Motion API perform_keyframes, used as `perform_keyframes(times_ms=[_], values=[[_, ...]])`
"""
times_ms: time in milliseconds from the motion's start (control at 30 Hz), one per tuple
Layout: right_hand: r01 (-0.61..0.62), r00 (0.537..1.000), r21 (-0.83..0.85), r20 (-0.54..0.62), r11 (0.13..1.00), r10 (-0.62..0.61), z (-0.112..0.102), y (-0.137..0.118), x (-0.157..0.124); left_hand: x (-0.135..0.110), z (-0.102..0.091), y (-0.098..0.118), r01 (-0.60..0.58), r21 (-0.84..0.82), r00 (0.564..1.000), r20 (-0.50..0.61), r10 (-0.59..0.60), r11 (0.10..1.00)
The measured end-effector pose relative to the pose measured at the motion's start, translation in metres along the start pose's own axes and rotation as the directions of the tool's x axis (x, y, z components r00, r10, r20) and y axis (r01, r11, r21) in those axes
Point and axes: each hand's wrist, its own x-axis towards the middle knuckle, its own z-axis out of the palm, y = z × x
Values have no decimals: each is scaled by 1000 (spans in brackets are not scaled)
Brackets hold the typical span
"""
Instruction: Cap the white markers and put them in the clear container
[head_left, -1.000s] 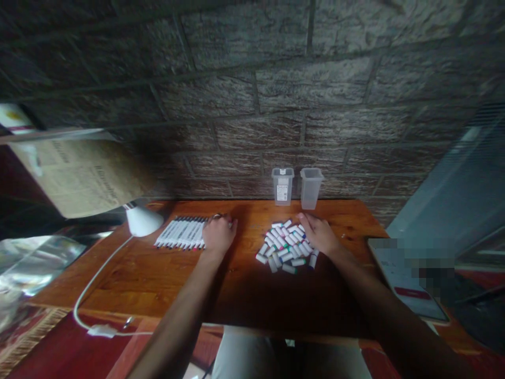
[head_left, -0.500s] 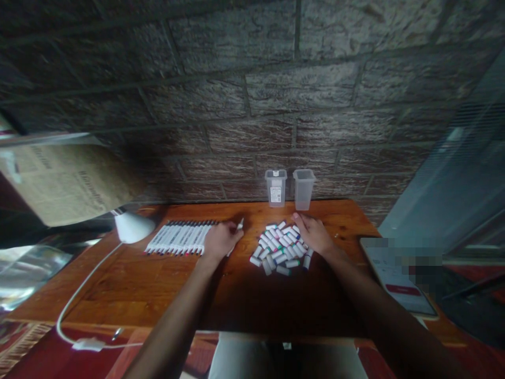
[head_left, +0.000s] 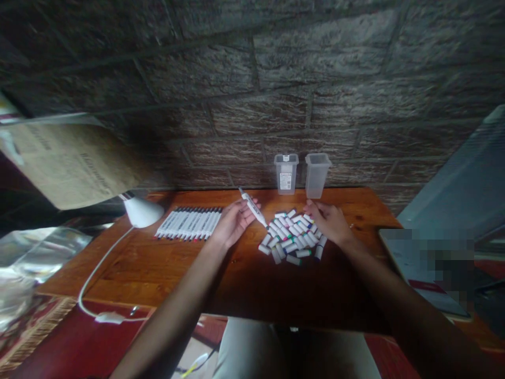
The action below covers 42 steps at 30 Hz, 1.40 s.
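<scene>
My left hand [head_left: 233, 223] holds a white marker [head_left: 252, 207] lifted off the wooden table [head_left: 165, 268], its tip pointing down toward a heap of several white marker caps [head_left: 290, 239]. A row of several markers [head_left: 189, 223] lies side by side just left of that hand. My right hand [head_left: 330, 222] rests on the right side of the cap heap, fingers curled down among the caps; whether it grips one is hidden.
Two clear plastic containers [head_left: 286, 172] [head_left: 316, 173] stand at the back against the brick wall. A white lamp [head_left: 141, 210] with its cable [head_left: 94, 273] is at the left. A tablet-like flat device [head_left: 426, 273] lies at the right edge.
My left hand left the marker row, picked one marker up and brought it right toward the caps. My right hand stayed on the cap heap.
</scene>
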Motion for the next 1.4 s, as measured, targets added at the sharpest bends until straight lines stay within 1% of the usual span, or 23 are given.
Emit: perform_keyframes(times_ms=[100,200,267,400,500,600,667,800,867,1033,1100,1300,1400], values=[[57,998,-8,37,998,-56,-1,0,-2,-1,1,-5,2,-8,996,84,-2,1000],[156,983,-8,94,988,-155,-1,-2,-5,-3,2,-6,14,-15,992,127,-12,1000],[196,972,12,133,981,-196,-1,-5,-7,-4,3,-7,21,-15,989,150,-19,1000],[214,955,72,194,974,-225,1,-6,-10,-3,1,-8,18,-24,975,224,-12,1000],[219,958,72,175,973,-228,3,-2,-9,-3,-2,-8,9,-26,963,269,-1,1000],[196,967,64,152,978,-204,4,3,-6,-4,-2,-8,10,-32,964,266,-1,999],[197,959,87,188,976,-211,2,5,-5,-4,-1,-8,15,-48,967,256,-2,999],[238,915,122,306,964,-264,-5,-2,-7,-2,-1,-8,32,-82,964,265,-9,996],[254,899,132,335,958,-284,-8,-9,-10,-1,-2,-9,41,-85,962,273,-16,996],[281,859,150,402,948,-318,-7,-19,-15,2,-1,-11,44,-58,976,216,-30,997],[281,865,131,395,951,-311,-6,-17,-15,2,-1,-11,37,-44,978,208,-27,998],[252,927,57,273,966,-258,-13,-4,-5,3,-2,-12,15,-63,977,211,-1,998],[222,938,45,262,974,-226,-18,0,-3,3,-1,-13,15,-77,978,210,1,997]])
